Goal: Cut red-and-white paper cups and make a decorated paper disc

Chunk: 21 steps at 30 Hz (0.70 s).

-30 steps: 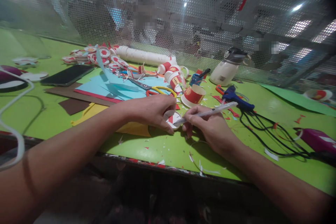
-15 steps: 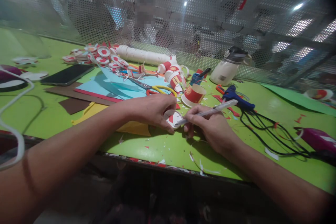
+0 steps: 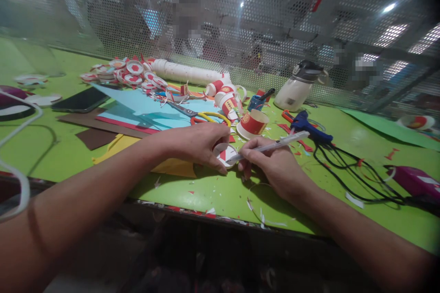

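My left hand (image 3: pixel 199 144) presses a small round white and red paper disc (image 3: pixel 225 154) down on the green table (image 3: pixel 220 192). My right hand (image 3: pixel 273 167) grips a white pen (image 3: pixel 271 146), whose tip rests on the disc's right side. Just behind the disc stands a red paper cup (image 3: pixel 253 123) lying tilted on its white base. Yellow-handled scissors (image 3: pixel 206 116) lie behind my left hand.
Blue, brown and yellow paper sheets (image 3: pixel 137 112) lie at the left with a phone (image 3: pixel 80 100). A pile of red and white discs (image 3: pixel 127 73), a white tube (image 3: pixel 187 73), a blue glue gun (image 3: pixel 309 128) with black cables, a white bottle (image 3: pixel 297 87) and a mesh screen (image 3: pixel 240 23) stand behind.
Both hands stay on the disc with only slight pen movement. The loose blue paper sheet behind has shifted and now lies flatter toward the left.
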Available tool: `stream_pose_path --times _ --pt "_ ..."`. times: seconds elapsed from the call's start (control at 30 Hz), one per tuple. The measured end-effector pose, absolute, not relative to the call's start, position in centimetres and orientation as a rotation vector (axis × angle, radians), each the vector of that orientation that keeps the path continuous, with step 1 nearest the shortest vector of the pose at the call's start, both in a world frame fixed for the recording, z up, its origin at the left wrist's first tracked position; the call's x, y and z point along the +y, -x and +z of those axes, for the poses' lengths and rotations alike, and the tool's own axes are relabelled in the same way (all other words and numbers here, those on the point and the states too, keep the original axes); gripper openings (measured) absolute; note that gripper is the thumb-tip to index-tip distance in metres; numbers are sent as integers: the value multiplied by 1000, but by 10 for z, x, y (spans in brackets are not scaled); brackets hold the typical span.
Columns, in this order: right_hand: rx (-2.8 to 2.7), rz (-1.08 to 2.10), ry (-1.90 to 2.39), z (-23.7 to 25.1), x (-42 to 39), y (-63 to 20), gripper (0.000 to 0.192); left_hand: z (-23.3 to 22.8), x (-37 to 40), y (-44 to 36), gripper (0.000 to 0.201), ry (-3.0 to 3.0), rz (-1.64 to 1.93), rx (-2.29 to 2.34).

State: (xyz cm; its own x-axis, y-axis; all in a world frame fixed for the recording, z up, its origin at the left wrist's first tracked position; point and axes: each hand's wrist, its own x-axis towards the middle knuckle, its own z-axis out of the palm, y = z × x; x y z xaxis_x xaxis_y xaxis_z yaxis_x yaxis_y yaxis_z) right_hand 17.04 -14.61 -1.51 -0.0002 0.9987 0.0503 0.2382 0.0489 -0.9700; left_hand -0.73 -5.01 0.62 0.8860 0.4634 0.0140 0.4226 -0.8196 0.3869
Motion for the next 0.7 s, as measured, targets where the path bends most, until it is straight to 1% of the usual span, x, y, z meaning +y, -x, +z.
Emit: stream_pose_path --times 0.3,0.7 --pt "-1374 1098 1320 -15 -146 -171 13 7 -51 7 46 -2686 154 645" --pt "-1404 1043 1340 -16 -146 -171 14 7 -51 7 45 -2681 152 652"
